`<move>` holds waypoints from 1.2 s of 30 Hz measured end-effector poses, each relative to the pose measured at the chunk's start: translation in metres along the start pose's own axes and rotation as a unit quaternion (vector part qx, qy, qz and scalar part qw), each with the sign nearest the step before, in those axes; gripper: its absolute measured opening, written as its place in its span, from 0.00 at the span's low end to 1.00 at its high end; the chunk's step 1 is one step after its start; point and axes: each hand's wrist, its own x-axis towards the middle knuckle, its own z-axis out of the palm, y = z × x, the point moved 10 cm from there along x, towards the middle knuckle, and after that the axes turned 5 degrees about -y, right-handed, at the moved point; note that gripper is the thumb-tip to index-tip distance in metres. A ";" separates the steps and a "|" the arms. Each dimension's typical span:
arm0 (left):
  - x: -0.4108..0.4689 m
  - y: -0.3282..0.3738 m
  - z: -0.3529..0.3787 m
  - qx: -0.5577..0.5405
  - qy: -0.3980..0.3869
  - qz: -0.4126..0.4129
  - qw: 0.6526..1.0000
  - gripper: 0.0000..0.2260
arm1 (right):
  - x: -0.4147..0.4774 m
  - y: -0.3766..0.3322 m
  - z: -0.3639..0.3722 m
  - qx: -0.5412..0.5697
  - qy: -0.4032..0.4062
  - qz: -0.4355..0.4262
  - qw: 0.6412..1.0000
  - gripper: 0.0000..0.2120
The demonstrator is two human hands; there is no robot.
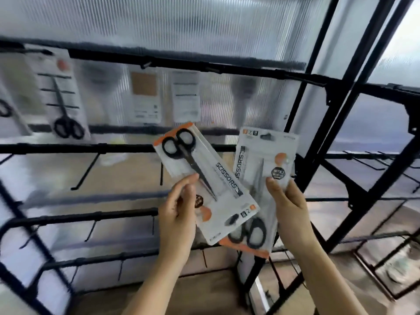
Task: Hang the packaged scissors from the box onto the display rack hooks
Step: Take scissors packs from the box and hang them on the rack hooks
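A packaged pair of scissors (205,178) is pinched at its lower left edge by the left hand (177,214), the thumb laid on the front of the card and the fingers curled behind it. This package is held tilted in the centre of the frame, with the black handles at its upper left end and the hanging slot at its lower right end. A second scissors package (261,160) is gripped along its right edge by the right hand (288,208), the thumb pressed on the front near a round black label. It is held nearly upright, with the hanging slot at the top and the handles at the bottom. The lower right corner of the tilted package is seen to lie over the lower part of the upright one. Behind both packages the black display rack (91,148) is spread across the frame, and bare hooks (85,172) are seen jutting from its crossbars at centre left. Another scissors package (61,94) is hung from the top bar in the upper left, and two pale cards (145,96) are hung beside it at upper centre, blurred. A translucent ribbed panel (159,19) is seen behind the rack.
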 end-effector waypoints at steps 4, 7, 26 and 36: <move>0.000 0.003 -0.032 0.009 0.035 0.012 0.999 0.14 | 0.008 0.002 0.026 -0.009 -0.035 0.002 0.999 0.26; -0.002 0.011 -0.057 -0.027 0.078 0.013 0.996 0.20 | 0.021 0.006 0.045 0.004 -0.059 -0.003 0.998 0.15; -0.033 0.051 -0.241 -0.036 0.307 -0.002 0.951 0.08 | 0.026 0.014 0.266 0.001 -0.278 0.010 0.960 0.08; 0.031 0.076 -0.325 0.018 0.205 0.013 0.979 0.09 | 0.038 0.022 0.354 0.049 -0.201 0.027 0.978 0.05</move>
